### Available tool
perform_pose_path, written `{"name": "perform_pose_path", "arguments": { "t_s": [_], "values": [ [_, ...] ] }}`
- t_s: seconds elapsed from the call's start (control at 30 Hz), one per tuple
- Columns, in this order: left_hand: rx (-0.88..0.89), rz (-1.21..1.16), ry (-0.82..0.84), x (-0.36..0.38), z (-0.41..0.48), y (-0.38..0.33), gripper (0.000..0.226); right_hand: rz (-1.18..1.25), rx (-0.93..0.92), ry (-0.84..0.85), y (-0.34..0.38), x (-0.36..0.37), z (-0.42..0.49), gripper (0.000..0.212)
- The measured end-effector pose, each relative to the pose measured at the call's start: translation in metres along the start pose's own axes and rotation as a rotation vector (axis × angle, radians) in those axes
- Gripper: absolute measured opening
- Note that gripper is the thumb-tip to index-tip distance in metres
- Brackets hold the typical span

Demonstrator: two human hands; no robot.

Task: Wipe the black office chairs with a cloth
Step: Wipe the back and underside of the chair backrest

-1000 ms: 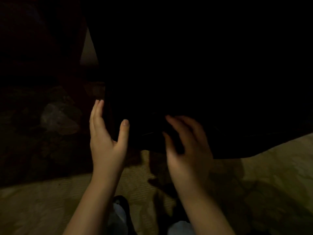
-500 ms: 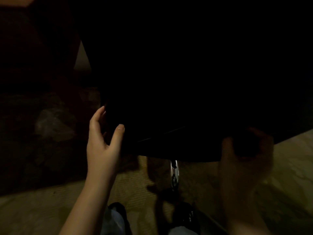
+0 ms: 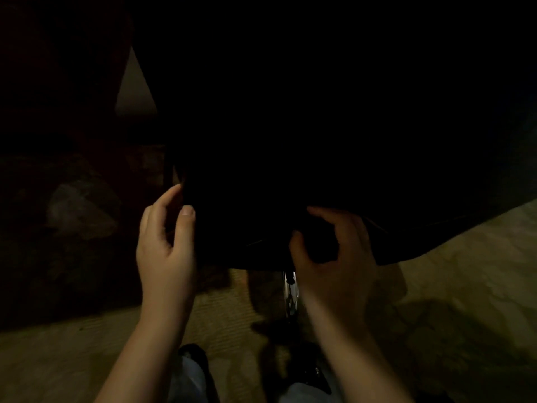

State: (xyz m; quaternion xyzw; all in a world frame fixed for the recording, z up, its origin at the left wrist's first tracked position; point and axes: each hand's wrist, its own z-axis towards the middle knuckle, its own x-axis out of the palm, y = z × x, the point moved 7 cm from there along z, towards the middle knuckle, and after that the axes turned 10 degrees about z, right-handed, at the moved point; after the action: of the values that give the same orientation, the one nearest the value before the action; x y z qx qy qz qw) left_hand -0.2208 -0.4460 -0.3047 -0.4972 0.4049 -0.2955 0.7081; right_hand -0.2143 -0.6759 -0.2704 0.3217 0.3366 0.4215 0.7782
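Observation:
The scene is very dark. A black office chair (image 3: 319, 141) fills the upper middle of the view, and its lower edge runs just above my hands. My left hand (image 3: 165, 248) grips the chair's left edge, thumb on the near face and fingers curled behind it. My right hand (image 3: 334, 257) is at the chair's lower edge with thumb and fingers curled round a dark cloth (image 3: 316, 245). That cloth is hard to tell apart from the black chair.
The chair's chrome post (image 3: 290, 289) shows below the seat between my hands. Tan carpet (image 3: 450, 301) covers the floor. My dark shoes (image 3: 194, 356) are at the bottom edge. A dim pale wedge (image 3: 133, 91) and dark shapes lie at the left.
My right hand swept out to the right along the chair's lower edge and has come back toward the middle. My left hand has closed on the chair's left edge.

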Motion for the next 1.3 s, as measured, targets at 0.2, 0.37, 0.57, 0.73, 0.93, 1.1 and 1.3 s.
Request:
{"name": "perform_pose_path", "arguments": {
  "t_s": [0.2, 0.37, 0.57, 0.73, 0.93, 1.1, 1.3],
  "values": [
    [-0.017, -0.028, -0.008, 0.003, -0.002, -0.002, 0.022, -0.029, 0.163, -0.261, -0.035, -0.072, 0.021, 0.036],
    [0.0, -0.043, 0.032, 0.009, -0.006, -0.011, 0.025, 0.068, 0.356, -0.486, -0.065, -0.106, 0.029, 0.035],
    [-0.049, -0.126, 0.117, 0.023, -0.015, -0.017, 0.028, 0.095, 0.318, -0.527, -0.048, -0.081, 0.018, 0.029],
    [-0.043, -0.121, 0.133, 0.029, -0.02, -0.022, 0.026, 0.183, 0.197, -0.308, 0.002, -0.023, -0.02, 0.033],
    [-0.111, -0.176, 0.139, 0.028, -0.019, -0.018, 0.032, -0.004, -0.074, 0.17, 0.042, 0.039, -0.046, 0.025],
    [-0.138, -0.191, 0.139, 0.026, -0.018, -0.015, 0.036, -0.011, -0.191, 0.006, 0.045, 0.003, -0.018, 0.031],
    [-0.157, -0.271, 0.165, 0.027, -0.015, -0.012, 0.044, 0.022, 0.117, -0.362, -0.02, -0.08, 0.021, 0.048]
  ]
}}
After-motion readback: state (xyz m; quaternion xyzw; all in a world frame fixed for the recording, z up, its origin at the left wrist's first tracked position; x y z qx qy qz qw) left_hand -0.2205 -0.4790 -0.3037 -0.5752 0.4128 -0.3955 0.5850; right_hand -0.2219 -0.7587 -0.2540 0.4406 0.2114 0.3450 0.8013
